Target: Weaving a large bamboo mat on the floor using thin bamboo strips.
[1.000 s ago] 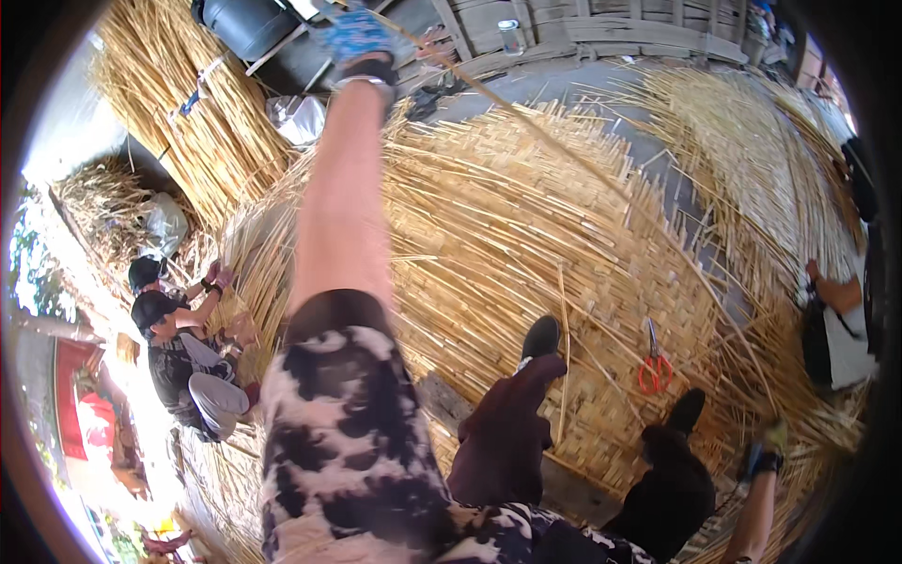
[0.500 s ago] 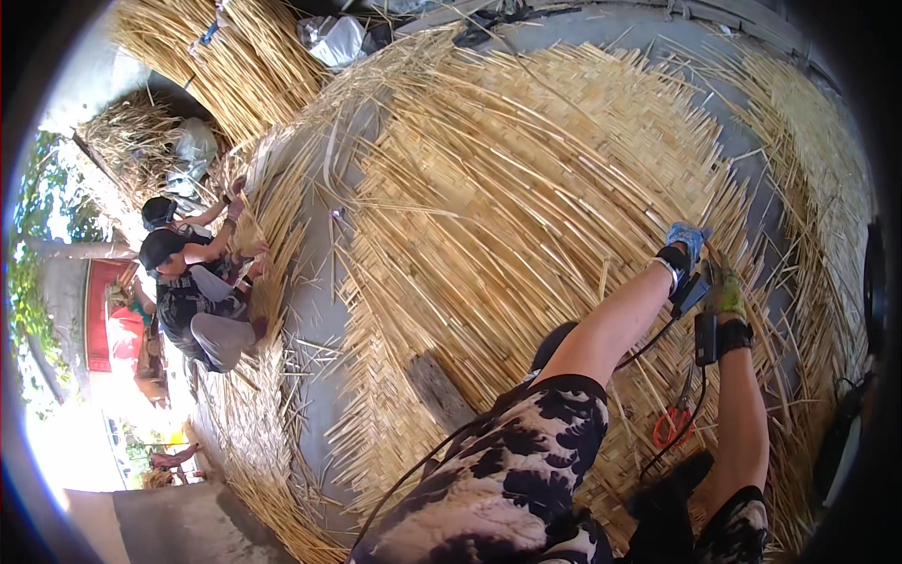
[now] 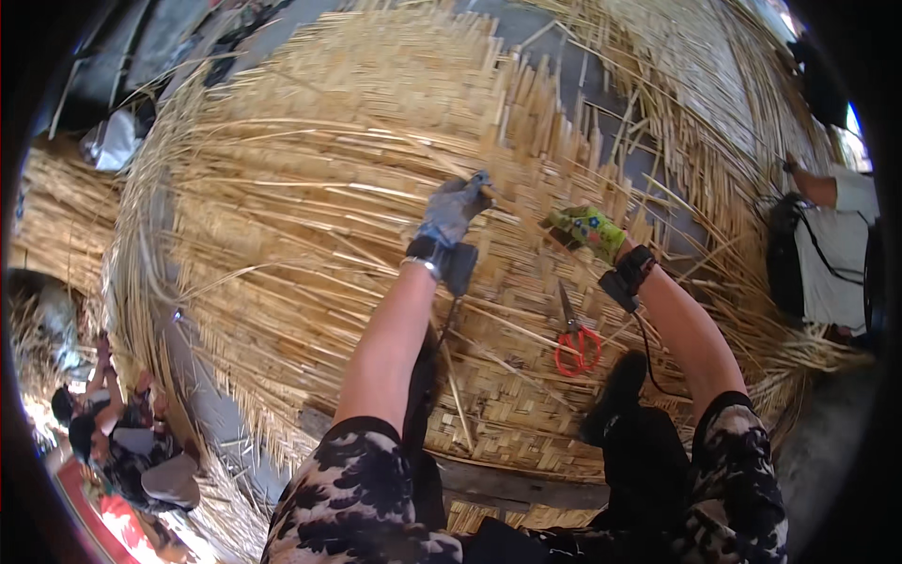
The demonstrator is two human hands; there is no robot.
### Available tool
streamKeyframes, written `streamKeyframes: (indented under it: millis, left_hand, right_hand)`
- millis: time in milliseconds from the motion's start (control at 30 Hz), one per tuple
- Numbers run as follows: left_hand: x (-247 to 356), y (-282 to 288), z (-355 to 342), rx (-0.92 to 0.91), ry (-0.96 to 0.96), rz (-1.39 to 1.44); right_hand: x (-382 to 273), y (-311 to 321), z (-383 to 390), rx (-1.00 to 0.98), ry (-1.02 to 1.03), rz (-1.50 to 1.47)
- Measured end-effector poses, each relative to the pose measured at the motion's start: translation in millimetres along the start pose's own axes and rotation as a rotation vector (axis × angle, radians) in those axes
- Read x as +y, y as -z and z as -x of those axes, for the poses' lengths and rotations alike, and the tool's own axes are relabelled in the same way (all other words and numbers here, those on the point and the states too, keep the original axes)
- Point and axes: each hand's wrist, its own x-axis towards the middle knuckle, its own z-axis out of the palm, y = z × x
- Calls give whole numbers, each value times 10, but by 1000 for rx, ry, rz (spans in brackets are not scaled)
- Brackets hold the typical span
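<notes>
My left hand [image 3: 453, 209], in a blue-grey glove, is closed on a reed strip over the middle of the woven reed mat [image 3: 385, 113]. To its right, a little lower, my right hand [image 3: 587, 228], in a green flowered glove, pinches a strip too. Loose long strips [image 3: 244, 183] lie across the weave around both hands. Red-handled scissors [image 3: 574, 334] rest on the mat below my right hand, beside my dark shoe [image 3: 615, 395].
Two co-workers [image 3: 141, 451] crouch at the lower left among loose reeds. Another person [image 3: 832, 263] is at the right edge beside another mat [image 3: 695, 85]. Reed bundles [image 3: 66, 216] and a silvery bag [image 3: 113, 141] lie at the left, with grey ground [image 3: 211, 404] between.
My left arm has come down from high overhead to the mat. Both hands have since moved leftward and farther apart, and my view has turned, shifting the co-workers toward the lower left.
</notes>
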Motion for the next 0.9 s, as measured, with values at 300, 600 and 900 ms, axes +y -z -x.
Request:
streamKeyframes:
  millis: [300,600,900]
  left_hand:
    - [-12,-384,248,-125,-99,-520]
    - [-191,-373,371,-10,301,545]
    - [-101,-411,383,85,240,648]
  right_hand:
    - [478,-123,92,157,-141,134]
    - [412,-236,98,94,-293,3]
    - [567,-366,-29,40,-64,-197]
